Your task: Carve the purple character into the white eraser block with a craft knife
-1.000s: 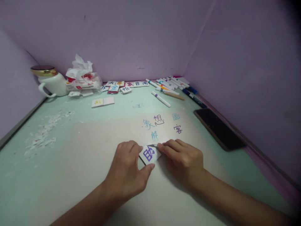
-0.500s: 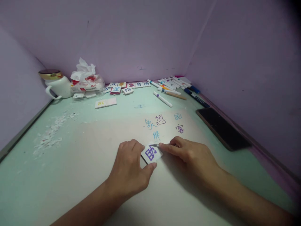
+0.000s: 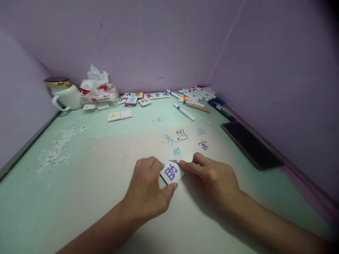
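Observation:
A small white tile (image 3: 171, 172) with a purple character lies on the pale green table (image 3: 79, 197). My left hand (image 3: 147, 188) grips it by thumb and fingers. My right hand (image 3: 212, 176) pinches a thin metal blade (image 3: 174, 161), its tip at the tile's upper edge. Just beyond the tile, several characters (image 3: 182, 141) in blue and purple ink are written on the table's surface.
A black phone (image 3: 250, 144) lies at the right. Markers (image 3: 194, 98) and character tiles (image 3: 143, 97) line the back wall, beside a tissue pack (image 3: 96, 91) and a white mug (image 3: 65, 94). White scrapings (image 3: 55, 151) litter the left. Two tiles (image 3: 119, 115) lie apart.
My right hand has slid a little to the right and its fingers have drawn back, the blade tip staying at the tile's edge. The left hand and tile have hardly moved.

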### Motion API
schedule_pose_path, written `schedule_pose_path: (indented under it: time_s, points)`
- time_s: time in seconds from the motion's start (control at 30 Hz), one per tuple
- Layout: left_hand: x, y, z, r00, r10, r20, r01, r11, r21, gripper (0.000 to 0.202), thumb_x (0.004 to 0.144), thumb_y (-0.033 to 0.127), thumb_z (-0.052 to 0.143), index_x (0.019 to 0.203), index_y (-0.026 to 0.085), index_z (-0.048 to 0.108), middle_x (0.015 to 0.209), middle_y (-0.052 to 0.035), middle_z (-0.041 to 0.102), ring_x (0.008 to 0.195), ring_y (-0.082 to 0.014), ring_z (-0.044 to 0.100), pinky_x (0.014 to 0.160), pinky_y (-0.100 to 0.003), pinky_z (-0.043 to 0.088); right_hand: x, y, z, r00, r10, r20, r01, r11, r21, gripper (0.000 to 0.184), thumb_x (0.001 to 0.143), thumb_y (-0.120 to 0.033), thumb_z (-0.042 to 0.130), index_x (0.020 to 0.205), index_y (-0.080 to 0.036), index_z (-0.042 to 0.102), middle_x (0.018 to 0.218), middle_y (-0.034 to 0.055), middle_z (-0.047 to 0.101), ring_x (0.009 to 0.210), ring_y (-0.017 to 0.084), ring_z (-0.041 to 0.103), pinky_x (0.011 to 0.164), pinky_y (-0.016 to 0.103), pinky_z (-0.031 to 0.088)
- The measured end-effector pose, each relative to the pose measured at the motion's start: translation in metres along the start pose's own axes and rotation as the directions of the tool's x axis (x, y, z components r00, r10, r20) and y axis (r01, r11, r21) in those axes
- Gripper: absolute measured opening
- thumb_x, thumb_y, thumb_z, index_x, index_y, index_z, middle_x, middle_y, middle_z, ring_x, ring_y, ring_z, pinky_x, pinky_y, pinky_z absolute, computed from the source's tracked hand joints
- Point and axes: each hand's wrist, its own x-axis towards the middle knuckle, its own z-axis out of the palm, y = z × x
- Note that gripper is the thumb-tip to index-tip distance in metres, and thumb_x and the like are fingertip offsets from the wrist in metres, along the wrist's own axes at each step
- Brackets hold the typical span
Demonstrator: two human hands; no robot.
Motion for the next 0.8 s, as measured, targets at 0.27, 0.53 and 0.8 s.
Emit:
schedule_pose_path:
  time_s: [0.27,0.53,0.8]
  points:
    - [-0.001,0.0,0.002,1.0,0.006,-0.017,-0.006,1.0,-0.007,0.023,0.069,0.026,0.066,0.085,0.018,0.052,0.082,-0.0046,0.057,0.08,-0.0233,0.053,0.074,-0.043,0.046,-0.003,0.009,-0.004,0.999,0.011,0.04,-0.016,0.992,0.126,0.04,0.073,-0.01,0.046,0.101,-0.027,0.069,0.069,-0.002,0.058,0.05,0.008,0.048,0.045,0.024,0.021]
    - [-0.002,-0.001,0.0,0.997,0.08,-0.007,-0.08,0.997,0.001,0.03,0.074,0.026,0.062,0.102,0.016,0.056,0.09,-0.0087,0.057,0.085,-0.025,0.053,0.078,-0.046,0.045,-0.005,0.009,-0.013,0.997,-0.023,0.074,0.015,0.994,0.105,0.046,0.067,-0.008,0.043,0.098,-0.027,0.07,0.065,-0.0022,0.057,0.046,0.009,0.044,0.043,0.025,0.017]
    - [0.001,-0.003,-0.002,0.993,0.118,0.001,-0.118,0.991,-0.056,0.028,0.075,0.025,0.061,0.101,0.013,0.059,0.091,-0.0098,0.058,0.083,-0.0244,0.054,0.076,-0.045,0.047,-0.001,0.011,-0.012,0.992,-0.01,0.129,-0.001,0.996,0.086,0.05,0.059,-0.007,0.045,0.096,-0.029,0.071,0.062,-0.0038,0.055,0.045,0.008,0.043,0.043,0.025,0.014]
